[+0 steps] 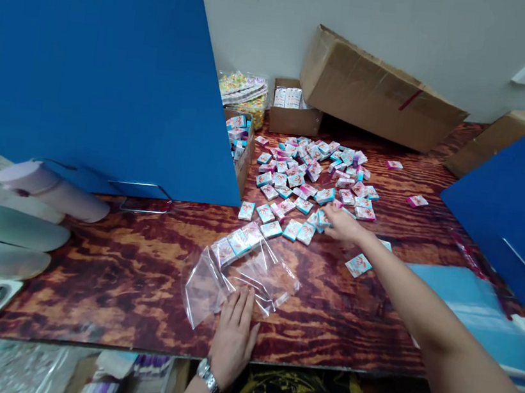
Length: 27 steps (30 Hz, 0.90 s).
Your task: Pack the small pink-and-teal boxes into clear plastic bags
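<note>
Right arm [441,342] foremost, the right hand [339,223] is curled at scattered small boxes [306,232] — whether one is pinched cannot be told — while the clear bag [277,268], its box row [239,242] slanting away rightward, is touched by the nearer left hand [235,331], flat, fingers outstretched.

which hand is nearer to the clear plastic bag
Left. The left hand lies palm down with its fingers at the near edge of the clear plastic bag; the right hand is beyond it and to its right, at the small boxes.
</note>
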Available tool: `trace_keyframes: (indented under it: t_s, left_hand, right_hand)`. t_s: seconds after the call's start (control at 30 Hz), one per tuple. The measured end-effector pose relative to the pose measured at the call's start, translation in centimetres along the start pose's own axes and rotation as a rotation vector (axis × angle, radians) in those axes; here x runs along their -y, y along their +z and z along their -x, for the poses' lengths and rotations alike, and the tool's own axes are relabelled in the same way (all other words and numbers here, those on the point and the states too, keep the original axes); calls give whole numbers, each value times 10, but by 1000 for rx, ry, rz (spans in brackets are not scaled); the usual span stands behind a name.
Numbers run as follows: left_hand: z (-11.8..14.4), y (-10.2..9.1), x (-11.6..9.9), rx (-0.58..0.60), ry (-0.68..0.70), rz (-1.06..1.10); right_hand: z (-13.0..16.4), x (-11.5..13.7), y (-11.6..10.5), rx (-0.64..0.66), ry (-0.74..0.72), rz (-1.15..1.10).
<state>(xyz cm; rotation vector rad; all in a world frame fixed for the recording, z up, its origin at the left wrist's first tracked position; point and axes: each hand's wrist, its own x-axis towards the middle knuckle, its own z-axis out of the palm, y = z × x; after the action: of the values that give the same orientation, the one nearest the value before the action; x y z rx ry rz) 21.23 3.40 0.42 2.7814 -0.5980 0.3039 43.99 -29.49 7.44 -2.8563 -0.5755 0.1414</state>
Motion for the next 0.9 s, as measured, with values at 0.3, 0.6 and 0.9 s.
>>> trace_keyframes:
  t_s: [0.3, 0.6, 0.9]
  left_hand:
    - [-3, -1, 0, -40, 17, -35]
    - [-4, -1, 1, -35, 7, -43]
    - [-6, 0, -2, -43, -4, -71]
  right_hand:
    - [18, -47, -41, 32, 27, -325]
    - [-11, -102, -37, -151, 412, -178]
    - [-62, -92, 1, -193, 716, -12]
